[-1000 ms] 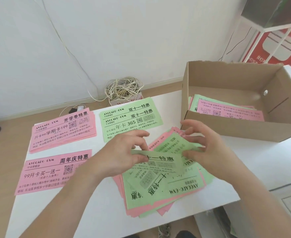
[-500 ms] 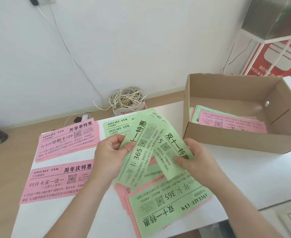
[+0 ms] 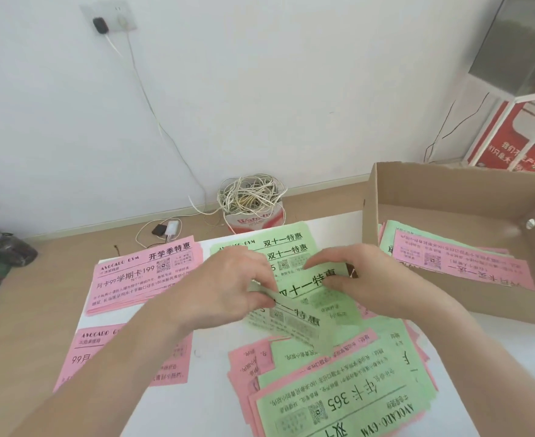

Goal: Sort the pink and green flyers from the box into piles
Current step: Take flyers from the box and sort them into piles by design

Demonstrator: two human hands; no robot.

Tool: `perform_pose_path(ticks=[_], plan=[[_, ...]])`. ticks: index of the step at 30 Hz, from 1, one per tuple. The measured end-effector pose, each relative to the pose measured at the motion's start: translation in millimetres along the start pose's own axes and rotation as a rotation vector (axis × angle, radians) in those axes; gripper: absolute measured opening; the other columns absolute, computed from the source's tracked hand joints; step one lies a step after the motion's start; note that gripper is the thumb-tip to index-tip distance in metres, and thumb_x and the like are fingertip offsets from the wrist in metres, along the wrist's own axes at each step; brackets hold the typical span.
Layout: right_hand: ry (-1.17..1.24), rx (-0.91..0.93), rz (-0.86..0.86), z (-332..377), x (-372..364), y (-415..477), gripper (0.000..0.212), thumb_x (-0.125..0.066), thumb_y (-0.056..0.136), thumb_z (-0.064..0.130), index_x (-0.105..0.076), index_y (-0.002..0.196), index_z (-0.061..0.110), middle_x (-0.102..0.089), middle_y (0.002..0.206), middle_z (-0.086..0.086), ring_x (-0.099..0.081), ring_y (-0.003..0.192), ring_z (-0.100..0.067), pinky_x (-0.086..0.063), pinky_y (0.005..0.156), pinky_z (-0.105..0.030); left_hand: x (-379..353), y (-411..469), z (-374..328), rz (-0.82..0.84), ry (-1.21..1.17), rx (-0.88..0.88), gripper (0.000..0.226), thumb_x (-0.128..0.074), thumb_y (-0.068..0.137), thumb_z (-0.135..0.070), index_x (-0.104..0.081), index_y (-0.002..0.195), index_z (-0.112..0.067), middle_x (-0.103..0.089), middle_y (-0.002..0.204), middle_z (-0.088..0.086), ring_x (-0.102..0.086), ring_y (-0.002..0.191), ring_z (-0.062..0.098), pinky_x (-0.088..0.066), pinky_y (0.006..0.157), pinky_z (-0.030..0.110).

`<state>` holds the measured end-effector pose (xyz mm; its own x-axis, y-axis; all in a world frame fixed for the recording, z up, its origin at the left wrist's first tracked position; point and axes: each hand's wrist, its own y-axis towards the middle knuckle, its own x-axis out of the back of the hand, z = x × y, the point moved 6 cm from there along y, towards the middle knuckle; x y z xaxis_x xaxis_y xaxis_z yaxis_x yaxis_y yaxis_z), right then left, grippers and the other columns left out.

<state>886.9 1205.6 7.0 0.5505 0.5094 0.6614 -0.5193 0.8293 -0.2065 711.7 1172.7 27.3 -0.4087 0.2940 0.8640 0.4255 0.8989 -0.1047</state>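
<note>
Pale wall behind white table (image 3: 209,367). At right, open cardboard box (image 3: 449,197) holding a mixed stack (image 3: 458,266) of pink and green flyers. Near edge, unsorted heap (image 3: 338,402). Behind, far pink pile (image 3: 146,275), near pink pile (image 3: 80,351), green pile (image 3: 285,244). Just above it, left hand (image 3: 225,285) and right hand (image 3: 370,279) pinching loose green flyers (image 3: 307,298).
</note>
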Motion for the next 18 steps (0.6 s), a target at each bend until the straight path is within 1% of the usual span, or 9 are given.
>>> perform_pose_path(ticks=[2, 4, 7, 9, 11, 14, 16, 17, 18], plan=[[0.172, 0.002, -0.116, -5, 4, 5, 0.028, -0.064, 0.091, 0.018, -0.063, 0.105, 0.042, -0.061, 0.061, 0.023, -0.048, 0.05, -0.006, -0.045, 0.053, -0.019, 18, 1, 12, -0.01, -0.137, 0.125, 0.011, -0.078, 0.077, -0.019, -0.073, 0.079, -0.029, -0.067, 0.083, -0.016, -0.058, 0.086, 0.0, -0.044, 0.079, 0.02], [0.273, -0.028, -0.23, -11, 5, 9, 0.029, -0.061, 0.092, 0.016, -0.059, 0.111, 0.038, -0.064, 0.064, 0.015, -0.05, 0.054, -0.006, -0.044, 0.058, -0.025, 34, 11, 30, -0.065, -0.215, 0.221, 0.019, -0.078, 0.076, -0.015, -0.071, 0.077, -0.033, -0.068, 0.081, -0.018, -0.061, 0.082, -0.001, -0.047, 0.078, 0.021], [0.087, -0.124, -0.358, -20, 1, 8, 0.038, -0.051, 0.095, 0.016, -0.049, 0.128, 0.035, -0.066, 0.088, 0.016, -0.06, 0.07, -0.004, -0.047, 0.064, -0.029, 35, 42, 62, -0.102, -0.219, 0.295, 0.03, -0.077, 0.078, -0.012, -0.062, 0.085, -0.037, -0.069, 0.094, -0.014, -0.062, 0.094, 0.002, -0.046, 0.085, 0.025], [-0.084, -0.155, -0.314, -24, -11, 1, 0.045, -0.046, 0.097, 0.021, -0.037, 0.138, 0.034, -0.063, 0.109, 0.013, -0.061, 0.089, -0.011, -0.051, 0.077, -0.034, 12, 69, 81, -0.021, -0.173, 0.317, 0.037, -0.075, 0.079, -0.012, -0.055, 0.092, -0.04, -0.067, 0.109, -0.009, -0.059, 0.103, 0.006, -0.044, 0.09, 0.027], [-0.204, -0.165, -0.24, -31, -28, -8, 0.048, -0.043, 0.098, 0.026, -0.029, 0.142, 0.038, -0.056, 0.123, 0.013, -0.056, 0.104, -0.01, -0.048, 0.086, -0.031, -17, 93, 99, 0.021, -0.084, 0.343, 0.037, -0.075, 0.08, -0.013, -0.055, 0.1, -0.037, -0.062, 0.12, -0.004, -0.056, 0.109, 0.011, -0.042, 0.093, 0.027], [-0.333, -0.136, -0.203, -47, -48, -22, 0.046, -0.046, 0.095, 0.03, -0.034, 0.138, 0.041, -0.045, 0.135, 0.022, -0.043, 0.127, -0.005, -0.046, 0.09, -0.027, -38, 109, 119, -0.039, 0.009, 0.407, 0.032, -0.073, 0.082, -0.017, -0.061, 0.11, -0.024, -0.063, 0.118, 0.001, -0.057, 0.1, 0.016, -0.04, 0.08, 0.023], [-0.396, -0.106, -0.12, -51, -59, -33, 0.052, -0.069, 0.079, 0.035, -0.049, 0.126, 0.038, -0.056, 0.124, 0.019, -0.054, 0.121, -0.011, -0.048, 0.078, -0.026, -43, 111, 125, -0.074, 0.011, 0.415, 0.03, -0.073, 0.081, -0.019, -0.063, 0.11, -0.021, -0.065, 0.117, 0.002, -0.06, 0.101, 0.018, -0.044, 0.082, 0.026], [-0.411, -0.121, -0.11, -56, -60, -40, 0.063, -0.08, 0.063, 0.045, -0.052, 0.119, 0.038, -0.062, 0.116, 0.015, -0.062, 0.111, -0.015, -0.052, 0.07, -0.027, -44, 111, 128, -0.083, 0.008, 0.408, 0.028, -0.073, 0.081, -0.019, -0.064, 0.108, -0.021, -0.066, 0.116, 0.002, -0.061, 0.104, 0.018, -0.046, 0.085, 0.028], [-0.439, -0.145, -0.053, -57, -60, -44, 0.078, -0.082, 0.046, 0.058, -0.053, 0.116, 0.04, -0.064, 0.111, 0.013, -0.065, 0.105, -0.017, -0.055, 0.064, -0.028, -45, 112, 130, -0.095, -0.007, 0.406, 0.025, -0.072, 0.081, -0.019, -0.065, 0.105, -0.022, -0.067, 0.113, 0.001, -0.061, 0.105, 0.018, -0.047, 0.088, 0.03]])
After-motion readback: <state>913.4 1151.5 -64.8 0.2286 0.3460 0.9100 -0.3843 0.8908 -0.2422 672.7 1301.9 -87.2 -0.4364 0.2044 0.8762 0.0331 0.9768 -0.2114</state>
